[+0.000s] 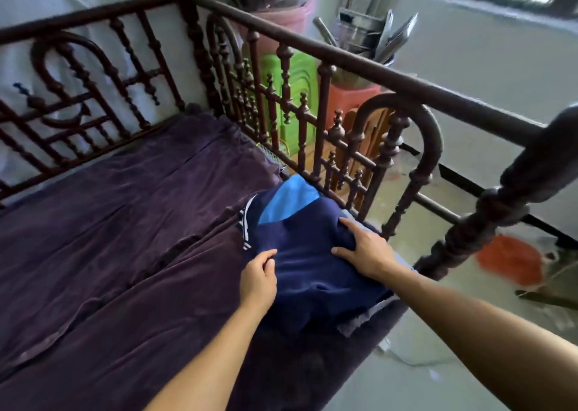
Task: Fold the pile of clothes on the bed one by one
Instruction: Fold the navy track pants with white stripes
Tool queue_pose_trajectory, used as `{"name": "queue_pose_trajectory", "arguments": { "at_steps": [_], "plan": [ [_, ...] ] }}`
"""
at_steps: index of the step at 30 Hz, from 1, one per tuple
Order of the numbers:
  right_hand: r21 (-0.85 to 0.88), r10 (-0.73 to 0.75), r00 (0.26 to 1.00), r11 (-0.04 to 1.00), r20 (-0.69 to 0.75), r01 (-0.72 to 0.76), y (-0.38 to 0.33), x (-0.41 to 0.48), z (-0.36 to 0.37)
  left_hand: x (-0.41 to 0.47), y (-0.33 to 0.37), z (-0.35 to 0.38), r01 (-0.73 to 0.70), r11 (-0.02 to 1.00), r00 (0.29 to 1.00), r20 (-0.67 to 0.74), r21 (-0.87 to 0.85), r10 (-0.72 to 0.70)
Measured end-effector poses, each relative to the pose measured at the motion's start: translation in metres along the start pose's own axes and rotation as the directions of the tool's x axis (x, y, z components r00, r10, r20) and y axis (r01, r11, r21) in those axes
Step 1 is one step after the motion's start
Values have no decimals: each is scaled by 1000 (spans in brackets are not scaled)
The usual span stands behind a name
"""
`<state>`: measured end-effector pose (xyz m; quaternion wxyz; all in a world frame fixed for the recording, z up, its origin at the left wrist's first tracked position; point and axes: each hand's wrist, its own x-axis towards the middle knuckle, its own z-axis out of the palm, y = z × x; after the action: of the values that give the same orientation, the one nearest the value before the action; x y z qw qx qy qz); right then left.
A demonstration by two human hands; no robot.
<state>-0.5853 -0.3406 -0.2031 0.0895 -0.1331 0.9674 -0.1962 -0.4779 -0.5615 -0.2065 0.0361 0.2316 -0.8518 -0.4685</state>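
Purple bedspread [125,223], pot [359,34] beyond rail [344,57] holding metalware [397,35]; navy garment [312,270], long axis toward rail, blue panel [291,201] far; my left hand [258,273] pinches its edge, right hand [364,249] flat atop.

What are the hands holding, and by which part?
The left hand pinches the navy garment at its left edge; the right hand only presses flat on top.

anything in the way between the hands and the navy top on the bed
Nothing visible: the left hand grips the navy top at its edge, and the right hand presses flat on it.
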Motion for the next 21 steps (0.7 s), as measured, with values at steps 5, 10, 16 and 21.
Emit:
{"name": "queue_pose_trajectory", "arguments": {
  "at_steps": [5,10,16,21],
  "plan": [
    [-128,-129,992,984,-11,126,2,104,-39,68,42,16,2,997,995,-102,-77,-10],
    [-222,-232,972,947,18,230,-2,204,-41,139,44,36,47,983,986,-152,-175,-74],
    [-189,-191,967,957,170,222,27,302,18,225,0,87,265,956,964,17,-128,-265],
    [-313,-240,961,910,141,273,45,302,84,246,-49,114,326,897,944,-47,298,-327]
  ]
}}
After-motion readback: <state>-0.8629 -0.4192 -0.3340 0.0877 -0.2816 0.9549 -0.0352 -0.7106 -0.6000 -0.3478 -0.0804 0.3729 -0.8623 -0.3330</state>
